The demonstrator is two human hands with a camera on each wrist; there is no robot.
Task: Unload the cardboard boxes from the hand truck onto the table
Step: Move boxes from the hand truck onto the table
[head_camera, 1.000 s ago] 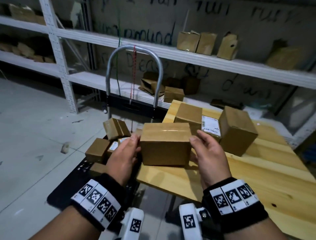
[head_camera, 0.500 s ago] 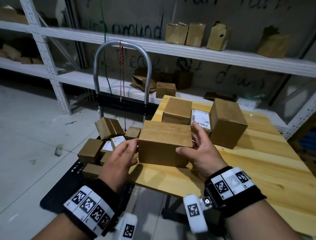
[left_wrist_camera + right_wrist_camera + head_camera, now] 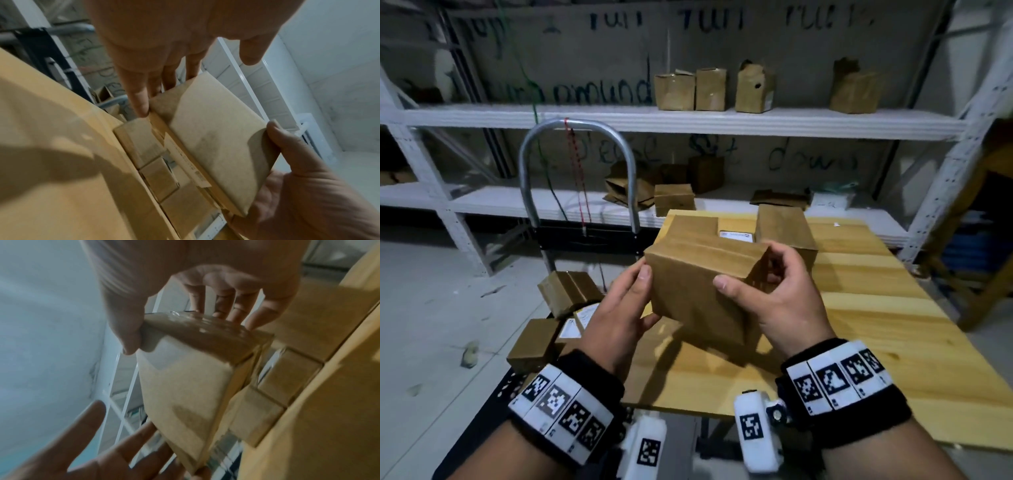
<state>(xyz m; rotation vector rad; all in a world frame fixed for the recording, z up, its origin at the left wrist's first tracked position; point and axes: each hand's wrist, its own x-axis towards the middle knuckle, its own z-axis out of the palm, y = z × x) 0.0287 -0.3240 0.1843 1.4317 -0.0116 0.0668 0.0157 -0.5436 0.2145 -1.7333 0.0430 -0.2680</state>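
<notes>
Between both hands — tilted box, above table

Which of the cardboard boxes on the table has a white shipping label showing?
The low box lying between the left rear box and the tall right box; only it shows a white label, the others look plain brown.

Held box hides label behind it.

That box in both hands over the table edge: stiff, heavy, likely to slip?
The held box probably stays stiff: its faces look flat and its edges square under the grip. It seems light, since the right hand and left hand hold it mostly with fingertips. The glossy tape on one face may be slippery.
</notes>
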